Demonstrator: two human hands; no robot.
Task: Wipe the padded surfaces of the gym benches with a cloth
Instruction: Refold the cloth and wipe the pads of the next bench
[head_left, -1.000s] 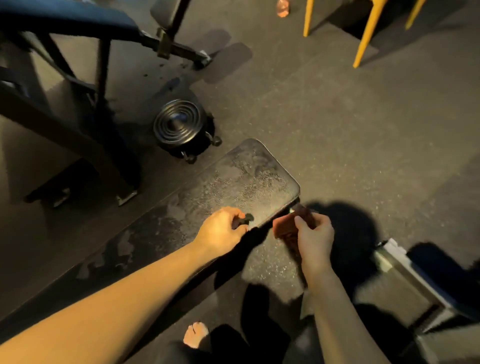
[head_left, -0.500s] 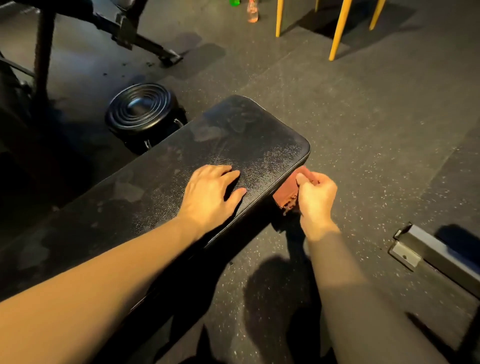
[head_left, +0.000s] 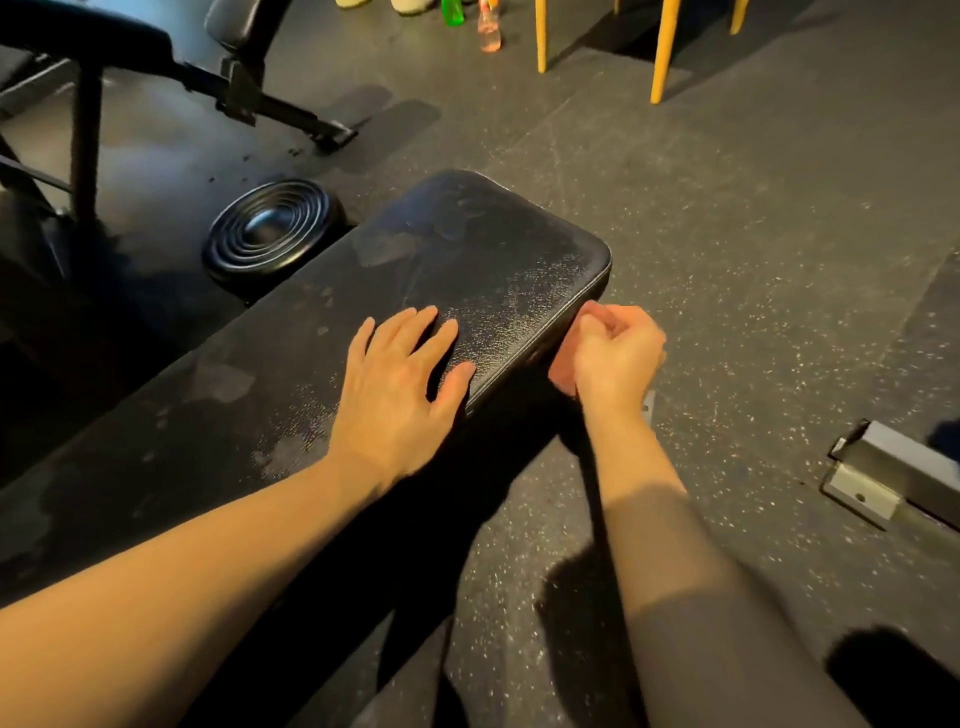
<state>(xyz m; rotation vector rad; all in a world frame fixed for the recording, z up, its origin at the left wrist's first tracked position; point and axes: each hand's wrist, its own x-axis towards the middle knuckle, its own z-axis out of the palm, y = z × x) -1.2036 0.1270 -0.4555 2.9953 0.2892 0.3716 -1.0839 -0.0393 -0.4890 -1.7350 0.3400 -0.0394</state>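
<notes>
My left fingers (head_left: 415, 332) lie straight and slightly spread, flat on the top of the bench pad (head_left: 467, 249), with the thumb near its right edge. The left hand (head_left: 395, 400) holds nothing. My right fingers (head_left: 597, 325) are curled tight round a reddish cloth (head_left: 560, 370). The right hand (head_left: 621, 353) presses that cloth against the pad's right side edge, just below the seam and close to the far right corner. Most of the cloth is hidden behind the hand, so I see only a crumpled strip of it.

Close by on the left, touching or nearly touching the pad's far left edge, a round black ribbed disc (head_left: 270, 234) sits on the speckled rubber floor (head_left: 753, 234). Beyond it stands the dark frame of a second bench (head_left: 249, 98). Far off are two yellow legs (head_left: 661, 57), a green bottle (head_left: 452, 11) and a pinkish bottle (head_left: 489, 32). On the right, well apart from my hands, lies a grey metal bracket (head_left: 867, 480).

The pad is black and grained, with rounded corners and a stitched edge. Its top carries pale speckles, dull patches and smears, thickest round my left hand and toward the far end.
</notes>
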